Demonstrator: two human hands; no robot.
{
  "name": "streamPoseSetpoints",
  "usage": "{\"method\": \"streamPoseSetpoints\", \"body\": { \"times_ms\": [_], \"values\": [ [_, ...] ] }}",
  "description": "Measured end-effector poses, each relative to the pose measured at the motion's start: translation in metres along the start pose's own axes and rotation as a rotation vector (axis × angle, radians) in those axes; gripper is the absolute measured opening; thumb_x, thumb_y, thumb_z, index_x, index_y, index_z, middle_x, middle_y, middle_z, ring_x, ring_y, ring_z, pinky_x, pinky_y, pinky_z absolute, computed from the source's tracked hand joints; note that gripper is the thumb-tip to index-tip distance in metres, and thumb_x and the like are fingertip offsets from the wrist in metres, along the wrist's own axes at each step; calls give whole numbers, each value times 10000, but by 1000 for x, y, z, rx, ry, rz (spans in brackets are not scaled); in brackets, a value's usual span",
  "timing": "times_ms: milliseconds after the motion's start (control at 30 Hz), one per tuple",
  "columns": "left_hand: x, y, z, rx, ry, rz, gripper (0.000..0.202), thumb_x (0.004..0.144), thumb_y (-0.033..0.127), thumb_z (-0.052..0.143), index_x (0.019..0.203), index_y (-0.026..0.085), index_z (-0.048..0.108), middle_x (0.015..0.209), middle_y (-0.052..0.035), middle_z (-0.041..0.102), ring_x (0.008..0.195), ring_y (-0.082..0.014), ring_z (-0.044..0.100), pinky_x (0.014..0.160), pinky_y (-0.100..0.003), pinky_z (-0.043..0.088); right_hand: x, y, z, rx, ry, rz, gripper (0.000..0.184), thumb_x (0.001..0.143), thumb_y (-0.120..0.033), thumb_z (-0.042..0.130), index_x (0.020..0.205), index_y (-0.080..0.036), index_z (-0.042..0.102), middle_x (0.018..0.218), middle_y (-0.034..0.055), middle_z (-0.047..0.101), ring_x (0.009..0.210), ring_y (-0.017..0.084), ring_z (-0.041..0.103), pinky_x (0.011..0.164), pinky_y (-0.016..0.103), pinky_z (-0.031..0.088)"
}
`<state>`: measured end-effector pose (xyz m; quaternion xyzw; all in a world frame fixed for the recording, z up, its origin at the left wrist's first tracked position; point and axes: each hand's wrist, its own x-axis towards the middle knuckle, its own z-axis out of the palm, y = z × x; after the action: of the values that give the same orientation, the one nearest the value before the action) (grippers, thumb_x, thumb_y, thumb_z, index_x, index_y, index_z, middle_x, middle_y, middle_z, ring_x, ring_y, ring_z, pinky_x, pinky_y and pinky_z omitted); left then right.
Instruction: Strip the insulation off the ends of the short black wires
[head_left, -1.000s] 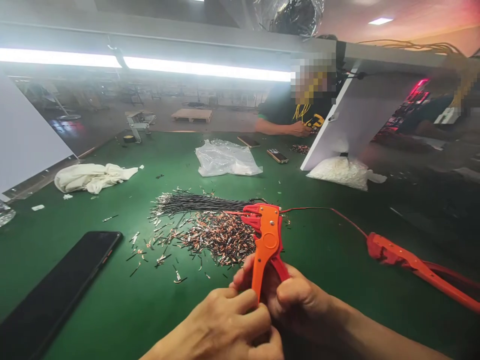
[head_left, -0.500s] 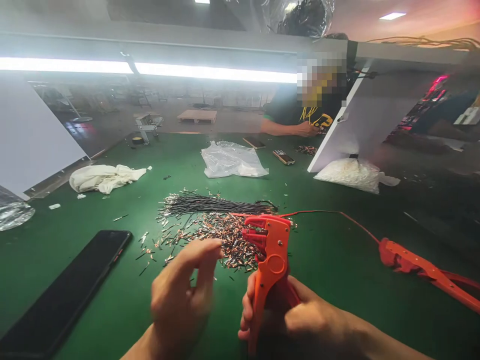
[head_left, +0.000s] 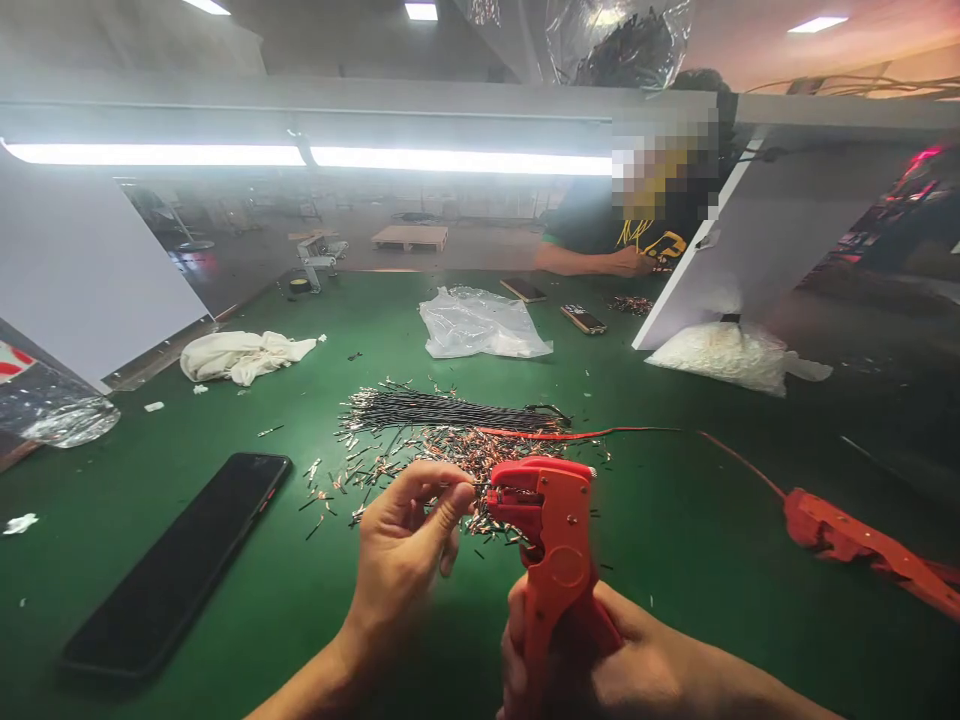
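Pinching a thin dark wire (head_left: 481, 485) between thumb and forefinger, the left hand (head_left: 405, 545) sits just beside the wire stripper (head_left: 562, 535). Orange with red jaws, it stands nearly upright above the green desk (head_left: 697, 560), its handles gripped by the tightly curled right hand (head_left: 630, 655).

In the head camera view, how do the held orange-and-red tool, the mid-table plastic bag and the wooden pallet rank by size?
1. Orange-and-red tool, nearest the camera
2. Plastic bag
3. Wooden pallet, beyond the table
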<state>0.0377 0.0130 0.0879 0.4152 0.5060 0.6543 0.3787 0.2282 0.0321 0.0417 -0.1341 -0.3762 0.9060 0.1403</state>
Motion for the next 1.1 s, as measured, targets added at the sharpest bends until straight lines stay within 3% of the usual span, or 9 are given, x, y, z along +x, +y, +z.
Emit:
{"method": "streamPoseSetpoints", "body": {
  "times_ms": [233,533,733,833,1100],
  "values": [
    [3,1,0,-144,-79,-194,298,752,450,759,781,181,637,762,35,560,397,-4,423,353,-141,319,-4,-9,0,-155,-20,-1,177,734,-234,701,864,-149,616,823,31,601,748,148,532,773,319,451],
    [4,3,-1,-66,-41,-130,263,810,411,710,800,168,610,641,69,497,373,3,404,384,-145,296,-7,-5,5,-126,54,-48,217,772,-253,739,886,-125,605,799,32,598,723,137,531,733,297,426],
    [4,3,-1,4,-73,-129,276,812,426,691,804,170,590,675,55,509,379,-7,383,372,-168,284,-6,-8,2,-93,5,-14,241,753,-256,761,896,-125,618,812,46,603,736,148,553,743,312,434],
    [5,4,-2,27,-84,-134,287,803,438,694,798,172,587,663,58,485,384,-13,373,361,-169,273,-5,-9,1,-58,0,-64,309,736,-293,774,918,-109,606,809,52,593,719,137,561,703,278,431],
    [3,3,-1,61,-83,-155,324,774,465,703,754,169,574,662,41,500,390,-25,388,364,-182,287,-1,2,-4,4,-47,-147,300,783,-357,740,801,-146,527,634,-30,477,517,62,432,537,207,417]
  ]
}}
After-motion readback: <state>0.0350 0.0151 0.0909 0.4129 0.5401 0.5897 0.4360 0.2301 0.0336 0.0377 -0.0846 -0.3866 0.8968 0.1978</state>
